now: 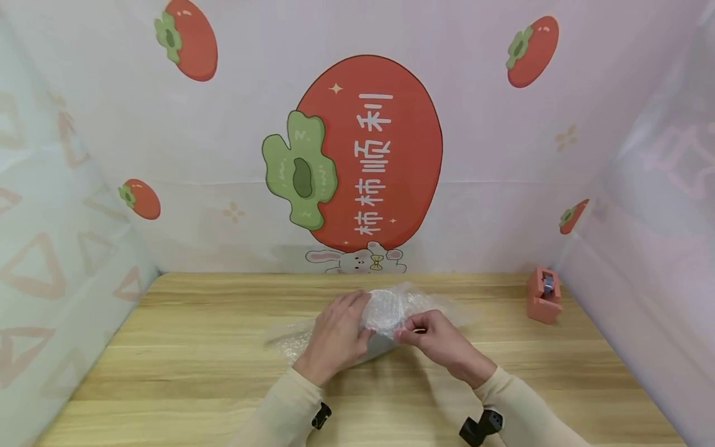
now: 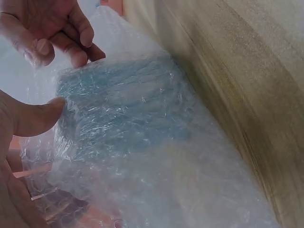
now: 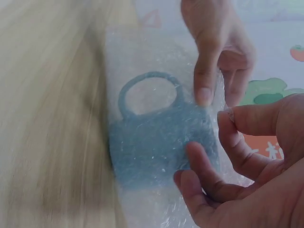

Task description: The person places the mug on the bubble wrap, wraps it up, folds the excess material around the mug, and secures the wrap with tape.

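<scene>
A blue mug [image 3: 156,147] with a round handle lies inside clear bubble wrap [image 2: 142,185], near the middle of the table. My left hand [image 1: 337,335] holds the wrapped mug from the left, thumb on the near side and fingers over the far side. On the right, my right hand [image 1: 438,341] is close to the mug's upper end. Its thumb and forefinger pinch a small clear bit, seemingly an edge of the wrap, while other fingers [image 3: 202,161] rest at the mug. Loose wrap spreads out to both sides.
A coral-pink tape dispenser [image 1: 544,297] stands at the back right of the wooden table [image 1: 212,385]. Printed cloth walls [image 1: 486,155] with persimmon drawings enclose the back and both sides.
</scene>
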Demonstrator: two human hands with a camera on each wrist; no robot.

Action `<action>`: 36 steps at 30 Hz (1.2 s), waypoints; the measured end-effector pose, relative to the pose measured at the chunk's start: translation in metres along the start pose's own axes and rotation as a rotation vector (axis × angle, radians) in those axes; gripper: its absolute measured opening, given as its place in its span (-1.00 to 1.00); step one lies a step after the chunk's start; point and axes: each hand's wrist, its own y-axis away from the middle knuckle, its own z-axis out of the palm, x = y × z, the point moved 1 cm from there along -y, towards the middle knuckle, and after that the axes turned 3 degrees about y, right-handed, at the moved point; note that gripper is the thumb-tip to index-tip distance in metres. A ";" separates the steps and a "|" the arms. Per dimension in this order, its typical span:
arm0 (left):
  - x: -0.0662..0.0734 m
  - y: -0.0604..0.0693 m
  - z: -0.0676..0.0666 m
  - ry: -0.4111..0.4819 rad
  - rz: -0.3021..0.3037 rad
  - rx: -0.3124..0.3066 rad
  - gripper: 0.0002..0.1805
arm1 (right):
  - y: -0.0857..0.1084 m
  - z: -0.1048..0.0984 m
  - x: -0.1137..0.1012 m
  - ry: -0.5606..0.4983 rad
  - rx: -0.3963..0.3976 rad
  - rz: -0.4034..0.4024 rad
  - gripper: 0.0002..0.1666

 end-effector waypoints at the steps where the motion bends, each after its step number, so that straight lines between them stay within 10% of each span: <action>1: 0.000 0.000 0.000 0.006 -0.011 -0.008 -0.35 | 0.000 -0.001 -0.001 -0.007 -0.008 0.005 -0.69; 15: -0.003 -0.002 -0.005 0.088 -0.004 -0.068 -0.48 | -0.001 0.008 0.006 0.026 0.077 -0.028 -0.74; 24: -0.005 -0.006 -0.018 0.168 -0.073 -0.306 -0.17 | -0.005 0.013 0.012 0.149 0.145 -0.058 -0.80; 36: -0.006 -0.014 -0.002 0.220 -0.188 -0.147 0.05 | -0.013 0.016 0.028 0.259 0.208 -0.143 -0.83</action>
